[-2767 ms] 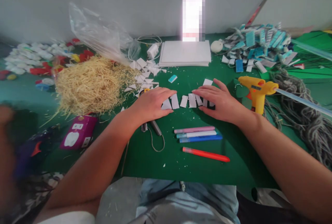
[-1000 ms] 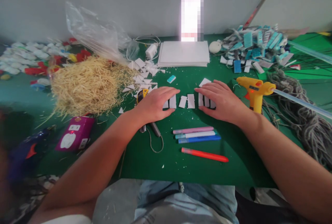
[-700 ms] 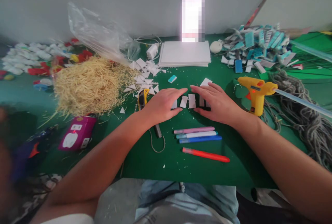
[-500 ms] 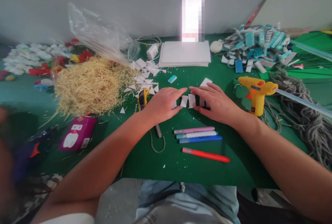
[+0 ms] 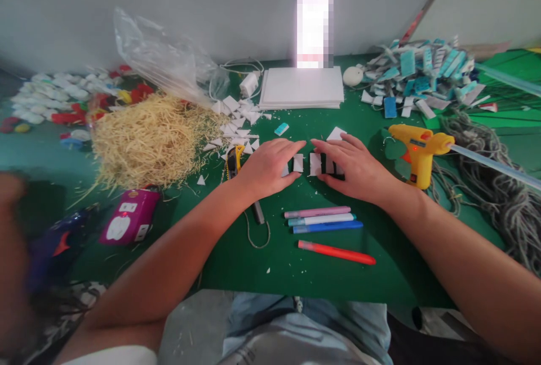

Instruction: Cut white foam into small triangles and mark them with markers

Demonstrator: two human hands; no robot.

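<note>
My left hand (image 5: 273,168) rests low over the green table, its fingers stretched to the right and its thumb apart below them. A small white rectangular piece (image 5: 298,163) lies between that thumb and the fingers. Facing it, my right hand (image 5: 349,165) has its fingers spread, with the thumb beside another white piece (image 5: 315,164). More white pieces lie partly hidden beneath the right hand. A narrow strip of table separates the two white pieces. Just left of my left hand is a yellow and black utility knife (image 5: 232,163).
Several markers (image 5: 327,222) lie in front of me. A yellow glue gun (image 5: 416,151) and grey yarn (image 5: 477,168) are on the right. Pale shredded straw (image 5: 143,148), white scraps (image 5: 236,117) and a magenta box (image 5: 131,218) occupy the left. White sheets (image 5: 302,88) lie behind.
The gap between the two white pieces has widened slightly, and the left one now sits straighter. My right hand has shifted a little to the right; my left hand looks nearly still.
</note>
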